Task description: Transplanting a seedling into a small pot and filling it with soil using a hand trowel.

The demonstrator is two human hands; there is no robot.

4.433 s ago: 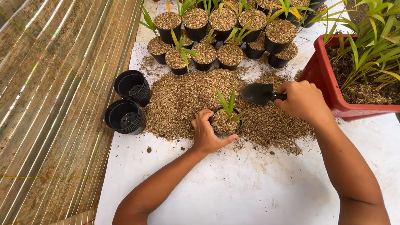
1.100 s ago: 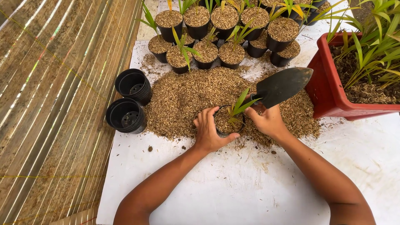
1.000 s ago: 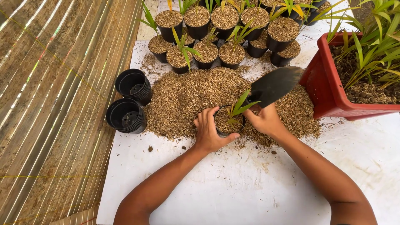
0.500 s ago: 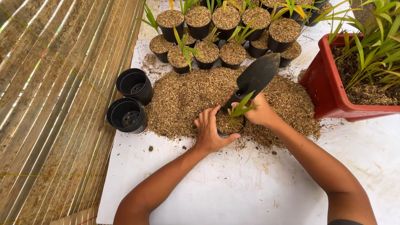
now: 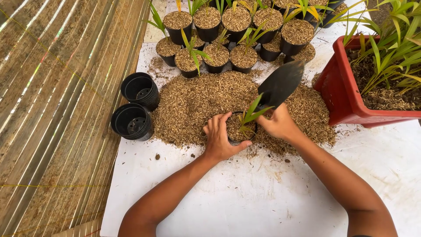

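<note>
A white counter is seen beside a slatted bamboo surface left of the left hand. A heap of husk mix is spread beyond both hands, a red planter right of the right hand. A small pot is gripped by the left hand; a black trowel is gripped by the right hand, touching that pot.

Plant nursery potting bench, small black plastic seedling pots at twelve o'clock, heap of brown husk potting mix, red plastic planter at two o'clock
</note>
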